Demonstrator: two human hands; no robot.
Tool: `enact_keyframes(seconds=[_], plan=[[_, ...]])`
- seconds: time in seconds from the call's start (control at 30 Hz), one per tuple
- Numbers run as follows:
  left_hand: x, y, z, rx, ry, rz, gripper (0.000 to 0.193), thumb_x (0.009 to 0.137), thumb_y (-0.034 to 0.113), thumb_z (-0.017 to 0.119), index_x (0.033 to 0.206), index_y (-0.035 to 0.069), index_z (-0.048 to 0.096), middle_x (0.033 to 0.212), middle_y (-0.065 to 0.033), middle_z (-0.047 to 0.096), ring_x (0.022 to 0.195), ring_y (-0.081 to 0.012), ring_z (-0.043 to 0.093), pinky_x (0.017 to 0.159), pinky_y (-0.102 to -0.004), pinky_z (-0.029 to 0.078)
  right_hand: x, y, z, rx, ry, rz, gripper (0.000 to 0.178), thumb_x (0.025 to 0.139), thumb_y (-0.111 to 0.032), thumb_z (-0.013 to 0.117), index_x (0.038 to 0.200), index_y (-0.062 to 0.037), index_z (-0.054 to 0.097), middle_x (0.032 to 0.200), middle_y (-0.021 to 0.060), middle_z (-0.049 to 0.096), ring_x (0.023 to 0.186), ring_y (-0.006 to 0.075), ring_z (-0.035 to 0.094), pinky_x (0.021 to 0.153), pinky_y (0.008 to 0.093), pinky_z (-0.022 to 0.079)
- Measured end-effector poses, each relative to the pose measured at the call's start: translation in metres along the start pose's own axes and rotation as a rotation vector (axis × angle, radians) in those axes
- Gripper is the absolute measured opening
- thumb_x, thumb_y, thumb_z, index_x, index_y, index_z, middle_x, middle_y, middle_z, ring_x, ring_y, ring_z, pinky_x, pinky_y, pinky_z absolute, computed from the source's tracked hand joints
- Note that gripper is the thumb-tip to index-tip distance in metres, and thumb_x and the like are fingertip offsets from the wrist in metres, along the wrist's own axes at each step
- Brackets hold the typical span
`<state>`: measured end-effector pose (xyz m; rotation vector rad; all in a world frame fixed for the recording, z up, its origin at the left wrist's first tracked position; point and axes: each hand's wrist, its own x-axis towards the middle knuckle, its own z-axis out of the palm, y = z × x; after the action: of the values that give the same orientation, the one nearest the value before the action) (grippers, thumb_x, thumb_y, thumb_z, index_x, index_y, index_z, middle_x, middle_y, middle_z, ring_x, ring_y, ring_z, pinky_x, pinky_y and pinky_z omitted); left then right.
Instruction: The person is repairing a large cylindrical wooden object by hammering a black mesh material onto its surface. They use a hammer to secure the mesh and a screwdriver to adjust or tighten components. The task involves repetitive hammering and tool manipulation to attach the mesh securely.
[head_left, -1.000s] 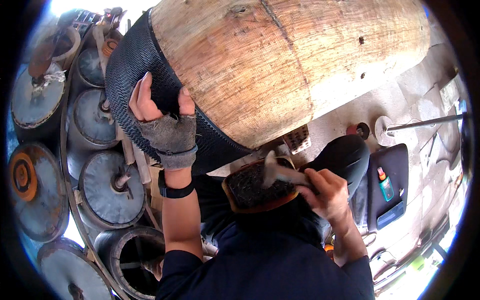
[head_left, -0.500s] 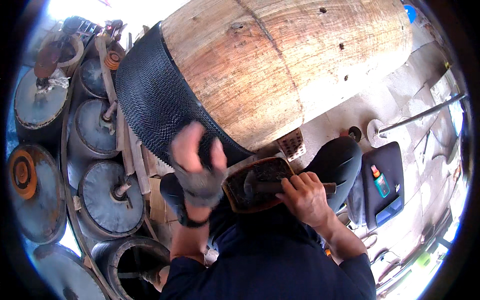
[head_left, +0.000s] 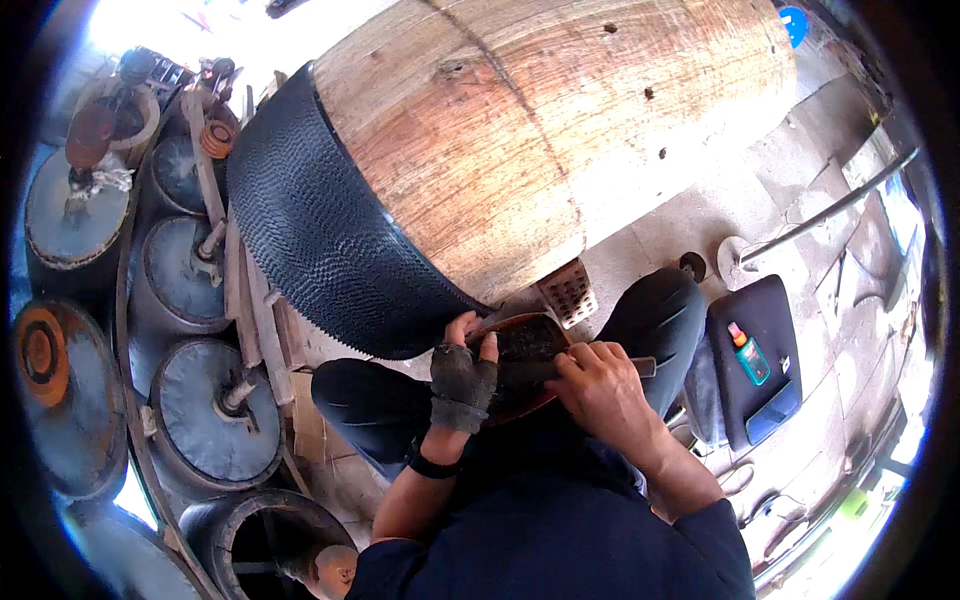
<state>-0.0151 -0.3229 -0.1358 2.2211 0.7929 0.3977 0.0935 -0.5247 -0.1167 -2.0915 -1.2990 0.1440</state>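
Observation:
My left hand (head_left: pixel 466 375), in a grey fingerless glove, is at the far left corner of a shallow brown tray (head_left: pixel 528 322) on my lap. Its thumb lies inside the rim and its fingers appear to curl over the outside. Small dark pieces, too fine to make out, lie in the tray. My bare right hand (head_left: pixel 603 388) grips the wooden handle of a hammer (head_left: pixel 643 367) laid across the tray; the left hand hides its head. Just beyond lies a large barrel-shaped wooden drum (head_left: pixel 470 150), its near left end covered by a black scaly band (head_left: pixel 310 215).
On the left stand several round drum-like barrels (head_left: pixel 215 410) with grey tops, beside wooden slats (head_left: pixel 270 320). A perforated brick (head_left: pixel 568 293) is by the drum. To the right, a black case (head_left: pixel 725 330) carries a green bottle (head_left: pixel 750 360) and a phone (head_left: pixel 775 413); a metal rod (head_left: pixel 830 210) stands beyond.
My left hand has come down from beside the black band, blurred before, to the tray's edge. The right hand keeps hold of the hammer. The whole view has shifted slightly.

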Motion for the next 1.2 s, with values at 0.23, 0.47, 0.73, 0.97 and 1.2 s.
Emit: enact_keyframes(seconds=[0.23, 0.47, 0.73, 0.97, 1.2], plan=[[0.003, -0.022, 0.018, -0.084, -0.039, -0.035, 0.04, 0.098, 0.015, 0.062, 0.133, -0.001, 0.051, 0.13, -0.0194, 0.064, 0.119, -0.0255, 0.062, 0.104, -0.037, 0.047, -0.001, 0.021, -0.037, 0.07, 0.408, 0.116, 0.022, 0.078, -0.009, 0.079, 0.095, -0.0033, 0.066, 0.089, 0.0135, 0.065, 0.082, 0.0333, 0.065, 0.073, 0.0431, 0.052], [0.003, -0.01, 0.027, -0.426, 0.081, -0.126, 0.031, 0.097, 0.008, 0.061, 0.126, 0.002, 0.052, 0.129, -0.0162, 0.064, 0.125, -0.0265, 0.059, 0.107, -0.0362, 0.045, -0.007, 0.044, -0.072, 0.149, 0.522, 0.38, 0.014, 0.084, -0.003, 0.076, 0.096, -0.0006, 0.07, 0.091, 0.0156, 0.069, 0.082, 0.0346, 0.069, 0.073, 0.0392, 0.055], [-0.005, -0.004, 0.021, -0.192, 0.113, -0.047, 0.034, 0.098, 0.01, 0.059, 0.13, 0.002, 0.051, 0.133, -0.0142, 0.06, 0.124, -0.024, 0.057, 0.107, -0.0361, 0.044, 0.03, 0.016, -0.047, 0.191, 0.384, 0.079, 0.017, 0.081, -0.006, 0.077, 0.095, -0.0023, 0.069, 0.089, 0.0146, 0.068, 0.08, 0.0357, 0.067, 0.072, 0.0429, 0.054], [-0.007, -0.013, 0.012, -0.209, 0.214, 0.033, 0.032, 0.096, 0.006, 0.061, 0.127, 0.004, 0.054, 0.123, -0.0137, 0.064, 0.112, -0.0257, 0.063, 0.098, -0.0366, 0.05, 0.082, -0.004, 0.0, 0.355, 0.158, -0.047, 0.015, 0.087, -0.011, 0.071, 0.097, -0.0011, 0.066, 0.092, 0.018, 0.064, 0.092, 0.039, 0.064, 0.079, 0.0466, 0.053], [-0.013, -0.01, 0.002, -0.378, 0.227, 0.042, 0.027, 0.099, 0.007, 0.059, 0.126, 0.004, 0.054, 0.114, -0.0111, 0.066, 0.106, -0.0193, 0.064, 0.093, -0.0336, 0.051, 0.109, -0.021, 0.031, 0.55, 0.115, -0.045, 0.032, 0.088, -0.007, 0.069, 0.118, 0.001, 0.062, 0.109, 0.0215, 0.066, 0.101, 0.0419, 0.064, 0.087, 0.0451, 0.054]])
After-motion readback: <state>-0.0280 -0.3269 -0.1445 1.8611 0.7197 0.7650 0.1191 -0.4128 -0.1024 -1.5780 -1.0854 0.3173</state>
